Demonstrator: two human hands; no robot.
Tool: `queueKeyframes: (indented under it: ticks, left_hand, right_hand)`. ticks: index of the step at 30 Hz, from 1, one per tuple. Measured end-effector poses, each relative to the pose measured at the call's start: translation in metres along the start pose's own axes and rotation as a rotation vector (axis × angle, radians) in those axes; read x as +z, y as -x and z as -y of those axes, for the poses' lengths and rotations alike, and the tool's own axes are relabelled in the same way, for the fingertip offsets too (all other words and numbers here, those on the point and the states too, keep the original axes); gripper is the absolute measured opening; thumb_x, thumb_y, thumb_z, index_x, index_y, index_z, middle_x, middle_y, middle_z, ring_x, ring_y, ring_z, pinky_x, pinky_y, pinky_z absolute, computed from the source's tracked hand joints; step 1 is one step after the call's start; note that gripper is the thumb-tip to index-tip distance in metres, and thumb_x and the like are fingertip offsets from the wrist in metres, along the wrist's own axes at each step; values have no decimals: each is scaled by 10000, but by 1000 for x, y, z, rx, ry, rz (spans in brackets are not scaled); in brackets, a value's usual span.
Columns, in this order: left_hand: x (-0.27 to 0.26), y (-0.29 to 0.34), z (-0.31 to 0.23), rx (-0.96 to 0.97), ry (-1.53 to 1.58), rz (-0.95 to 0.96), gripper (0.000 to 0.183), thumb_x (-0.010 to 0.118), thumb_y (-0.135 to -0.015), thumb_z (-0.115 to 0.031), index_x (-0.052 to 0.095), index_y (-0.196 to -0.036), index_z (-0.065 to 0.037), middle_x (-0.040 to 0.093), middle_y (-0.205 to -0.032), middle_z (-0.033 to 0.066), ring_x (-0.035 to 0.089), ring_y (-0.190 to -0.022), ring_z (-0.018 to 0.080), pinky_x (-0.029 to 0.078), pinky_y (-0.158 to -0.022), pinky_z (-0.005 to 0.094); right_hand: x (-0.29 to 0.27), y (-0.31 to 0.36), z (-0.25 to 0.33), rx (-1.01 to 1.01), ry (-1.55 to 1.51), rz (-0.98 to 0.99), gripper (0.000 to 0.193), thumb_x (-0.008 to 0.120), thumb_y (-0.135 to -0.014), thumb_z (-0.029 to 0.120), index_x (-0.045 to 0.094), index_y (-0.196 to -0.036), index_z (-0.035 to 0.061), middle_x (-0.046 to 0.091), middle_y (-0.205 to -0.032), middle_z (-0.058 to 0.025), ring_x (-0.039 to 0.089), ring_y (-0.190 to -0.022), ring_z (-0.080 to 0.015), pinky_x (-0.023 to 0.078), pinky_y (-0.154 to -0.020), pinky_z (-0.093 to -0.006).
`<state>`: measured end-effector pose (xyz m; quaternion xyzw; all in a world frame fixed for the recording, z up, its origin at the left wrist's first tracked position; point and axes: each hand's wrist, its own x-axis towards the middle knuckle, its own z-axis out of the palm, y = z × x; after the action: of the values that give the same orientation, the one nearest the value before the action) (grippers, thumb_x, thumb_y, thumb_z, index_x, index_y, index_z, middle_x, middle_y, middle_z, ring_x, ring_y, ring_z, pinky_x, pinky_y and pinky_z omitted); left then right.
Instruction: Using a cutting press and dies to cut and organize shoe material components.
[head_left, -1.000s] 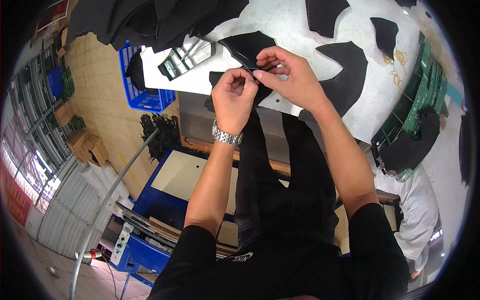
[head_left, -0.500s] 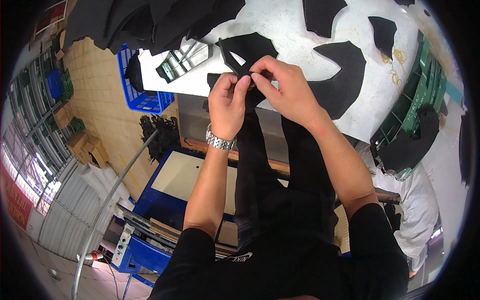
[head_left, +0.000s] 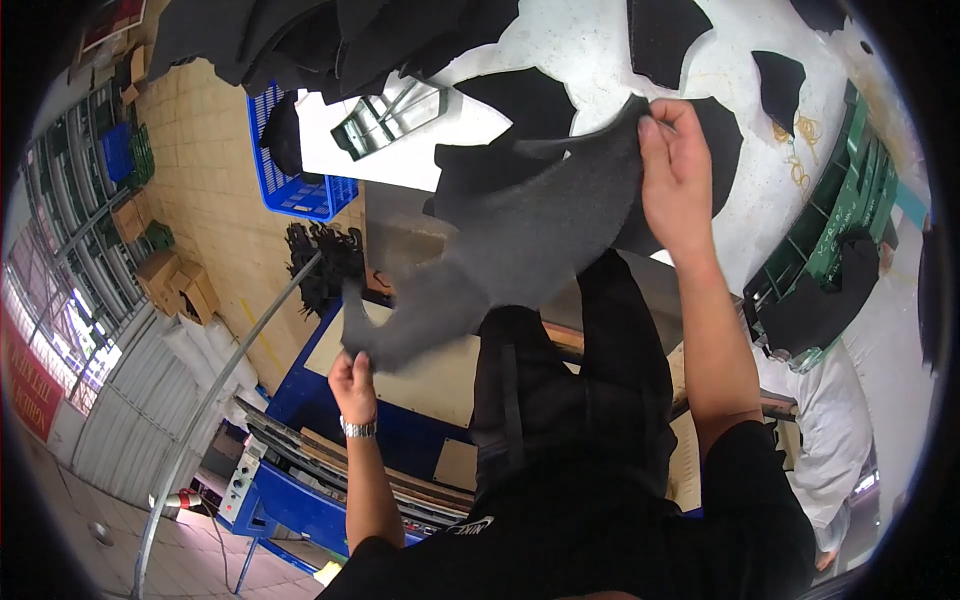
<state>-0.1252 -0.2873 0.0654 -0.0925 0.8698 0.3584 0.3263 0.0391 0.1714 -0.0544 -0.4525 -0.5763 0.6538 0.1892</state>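
A large dark grey cut piece of fabric (head_left: 545, 215) with curved edges stretches between my hands over the front edge of the white table (head_left: 600, 60). My right hand (head_left: 680, 185) pinches its upper right corner above the table. Lower down, out past the table edge, my left hand (head_left: 354, 385) grips the opposite end with closed fingers. That end is smeared by motion. Behind the held fabric lie other black cut pieces, one (head_left: 525, 100) partly covered by it. A metal cutting die (head_left: 390, 120) rests on the table's left part.
A heap of black pieces (head_left: 300, 45) covers the far left of the table. Below its left edge is a blue plastic basket (head_left: 310, 195). Green crates (head_left: 850, 220) stand at the right, near a person in pale clothing (head_left: 835, 430). A blue machine (head_left: 290, 500) is at lower left.
My hands were close together at the table edge, fingering a black piece. Now they are wide apart with fabric spread between them, left hand down and leftward, right hand up and rightward.
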Motion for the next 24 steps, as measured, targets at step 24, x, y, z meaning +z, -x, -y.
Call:
queueKeyframes:
  ticks: [24]
  left_hand:
    - [-22, 39, 60, 55, 281, -111, 454, 692, -977, -91, 373, -661, -162, 421, -659, -95, 317, -594, 23, 227, -541, 229]
  right_hand:
    - [56, -15, 32, -191, 340, 288, 263, 626, -1017, 226, 571, -1196, 41, 680, -990, -182, 691, -897, -331, 534, -803, -413]
